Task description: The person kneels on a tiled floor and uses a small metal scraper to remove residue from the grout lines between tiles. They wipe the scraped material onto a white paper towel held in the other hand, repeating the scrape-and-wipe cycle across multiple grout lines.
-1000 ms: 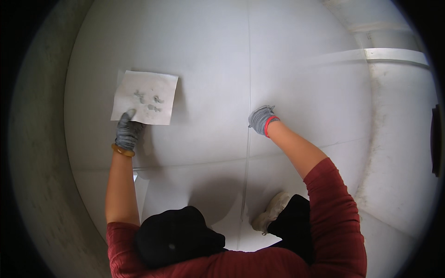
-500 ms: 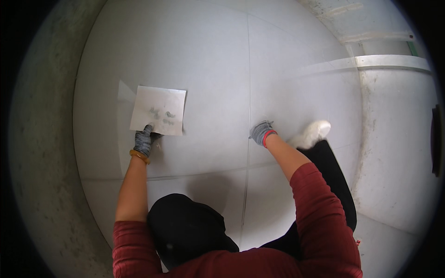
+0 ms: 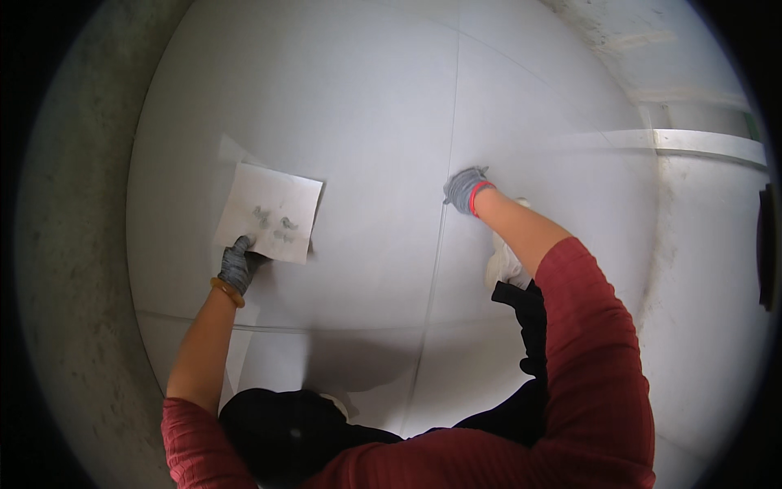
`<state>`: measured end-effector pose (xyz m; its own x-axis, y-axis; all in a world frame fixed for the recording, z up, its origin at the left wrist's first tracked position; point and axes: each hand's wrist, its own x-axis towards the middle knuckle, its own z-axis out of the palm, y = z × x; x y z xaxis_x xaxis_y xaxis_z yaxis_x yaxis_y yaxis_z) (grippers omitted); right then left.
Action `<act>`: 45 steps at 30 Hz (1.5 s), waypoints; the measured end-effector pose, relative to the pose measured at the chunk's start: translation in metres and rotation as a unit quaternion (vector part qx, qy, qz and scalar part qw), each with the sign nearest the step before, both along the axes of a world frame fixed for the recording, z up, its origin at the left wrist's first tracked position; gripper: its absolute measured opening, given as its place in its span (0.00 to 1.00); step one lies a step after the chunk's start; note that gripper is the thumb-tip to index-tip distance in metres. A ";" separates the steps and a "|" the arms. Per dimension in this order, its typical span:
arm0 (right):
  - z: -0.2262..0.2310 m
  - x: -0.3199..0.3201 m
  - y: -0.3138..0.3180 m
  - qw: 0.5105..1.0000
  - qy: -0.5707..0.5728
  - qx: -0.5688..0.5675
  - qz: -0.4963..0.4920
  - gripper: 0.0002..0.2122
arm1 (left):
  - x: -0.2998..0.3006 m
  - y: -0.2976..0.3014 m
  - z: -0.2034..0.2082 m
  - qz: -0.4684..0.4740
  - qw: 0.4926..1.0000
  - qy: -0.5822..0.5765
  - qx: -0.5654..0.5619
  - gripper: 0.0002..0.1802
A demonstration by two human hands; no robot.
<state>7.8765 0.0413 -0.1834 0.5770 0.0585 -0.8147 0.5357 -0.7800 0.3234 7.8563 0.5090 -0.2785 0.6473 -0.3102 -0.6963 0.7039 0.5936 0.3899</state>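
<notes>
My left hand point(image 3: 236, 265), in a grey knit glove, grips the lower left corner of a pale square sheet point(image 3: 281, 200), thumb on top. Dark grey-green smears point(image 3: 277, 224) of some paste mark the sheet's lower half; it is held above the floor and slightly tilted. My right hand point(image 3: 467, 191), gloved the same way, is closed and low over the thin seam point(image 3: 446, 213) between two floor tiles. What its fingers hold, if anything, is hidden beneath the glove.
Large pale glossy tiles point(image 3: 366, 122) make up the floor. A rough grey wall point(image 3: 81, 244) runs along the left. To the right are a pale wall point(image 3: 700, 269) and a white ledge point(image 3: 709, 147). My white shoe point(image 3: 505, 265) stands under my right forearm.
My right hand has moved farther up along the seam. The left hand and its sheet have shifted slightly left and nearer, and the sheet has turned a little. My legs and the view have shifted.
</notes>
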 end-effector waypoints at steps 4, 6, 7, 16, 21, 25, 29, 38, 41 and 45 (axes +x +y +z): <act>0.008 0.078 -0.035 1.000 -0.013 -0.002 0.026 0.09 | 0.023 0.000 0.031 -0.010 0.999 0.040 0.019 0.30; 0.008 0.121 -0.053 0.998 -0.027 -0.003 0.048 0.10 | 0.034 -0.008 0.053 0.011 0.999 0.008 0.038 0.31; 0.003 0.127 -0.059 0.999 -0.006 0.003 0.043 0.10 | 0.035 -0.013 0.064 0.022 0.999 -0.024 0.033 0.31; -0.057 0.115 -0.124 0.985 0.029 -0.002 0.169 0.11 | -0.017 -0.088 0.123 0.125 0.987 -0.076 0.061 0.31; -0.101 0.184 -0.168 0.977 0.059 0.010 0.206 0.11 | -0.022 -0.133 0.146 0.200 0.974 -0.102 -0.005 0.31; -0.131 0.236 -0.227 0.974 0.073 0.070 0.204 0.11 | -0.011 -0.187 0.193 0.259 0.964 -0.061 0.024 0.32; -0.179 0.263 -0.260 0.969 0.075 0.115 0.207 0.11 | 0.006 -0.213 0.215 0.307 0.943 -0.085 0.101 0.29; -0.224 0.294 -0.311 0.977 0.073 0.113 0.168 0.11 | 0.051 -0.278 0.255 0.393 0.891 -0.142 0.176 0.30; -0.161 0.287 -0.312 0.957 0.143 0.155 0.198 0.11 | 0.069 -0.318 0.267 0.426 0.879 -0.136 0.162 0.30; -0.071 0.249 -0.304 0.967 0.063 0.125 0.211 0.11 | 0.076 -0.336 0.264 0.367 0.912 -0.177 0.050 0.28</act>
